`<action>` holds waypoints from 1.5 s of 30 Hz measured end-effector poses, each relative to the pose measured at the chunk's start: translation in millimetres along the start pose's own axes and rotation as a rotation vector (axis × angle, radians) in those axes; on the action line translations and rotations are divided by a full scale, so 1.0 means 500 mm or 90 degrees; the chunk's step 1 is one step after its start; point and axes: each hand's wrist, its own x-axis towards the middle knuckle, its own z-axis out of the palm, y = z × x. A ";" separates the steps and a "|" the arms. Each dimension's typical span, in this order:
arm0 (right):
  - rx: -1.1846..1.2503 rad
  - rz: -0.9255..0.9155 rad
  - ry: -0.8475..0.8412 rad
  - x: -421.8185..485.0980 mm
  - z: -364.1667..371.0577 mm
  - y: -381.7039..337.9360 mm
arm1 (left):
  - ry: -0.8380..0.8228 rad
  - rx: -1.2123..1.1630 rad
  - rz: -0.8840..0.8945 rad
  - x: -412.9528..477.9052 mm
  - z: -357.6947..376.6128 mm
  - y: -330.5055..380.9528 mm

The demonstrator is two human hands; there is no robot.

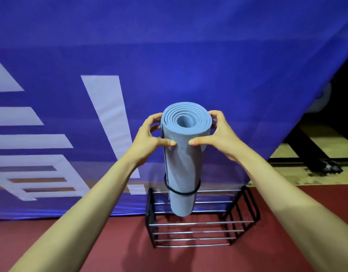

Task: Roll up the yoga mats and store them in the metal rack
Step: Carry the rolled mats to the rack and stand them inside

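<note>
- A rolled light-blue yoga mat (182, 158) is held upright in the air, just above the metal rack (200, 222), which stands on the red floor (90, 242) at about 6 o'clock from the mat.
- The left hand (149, 138) is clamped on the roll's upper part from 9 o'clock; the right hand (220, 134) is clamped on it from 3 o'clock. Both thumbs are pressed against the near face, with fingers curled around the far side.
- A black elastic band (182, 190) is seen around the lower part of the roll, so the coil is kept tight.
- The mat's long axis is near vertical, tilted slightly: the open spiral end points toward 12 o'clock and up at the camera, and the lower end points down at the rack's rear bars.
- The step in hand is judged to be lowering the roll into the rack.
- For a clean placement, the lower end should be lined up with a gap between the bars before it is let down, and the roll kept from snagging on a rail.
- The grip is best kept even on both sides until the base is borne by the rack; otherwise the roll may tip toward the blue banner (169, 55) behind it.
- No second mat can be seen here.
</note>
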 end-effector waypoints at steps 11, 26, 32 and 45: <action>-0.008 0.117 -0.063 -0.004 0.114 0.165 | 0.016 0.031 -0.122 -0.039 -0.006 -0.202; 0.016 0.177 -0.098 -0.052 0.245 0.342 | -0.002 -0.028 -0.237 -0.108 -0.031 -0.386; 0.033 0.167 -0.091 -0.079 0.285 0.386 | 0.027 0.030 -0.222 -0.149 -0.029 -0.423; 0.024 0.150 -0.137 -0.096 0.363 0.493 | 0.150 -0.022 -0.256 -0.205 -0.017 -0.549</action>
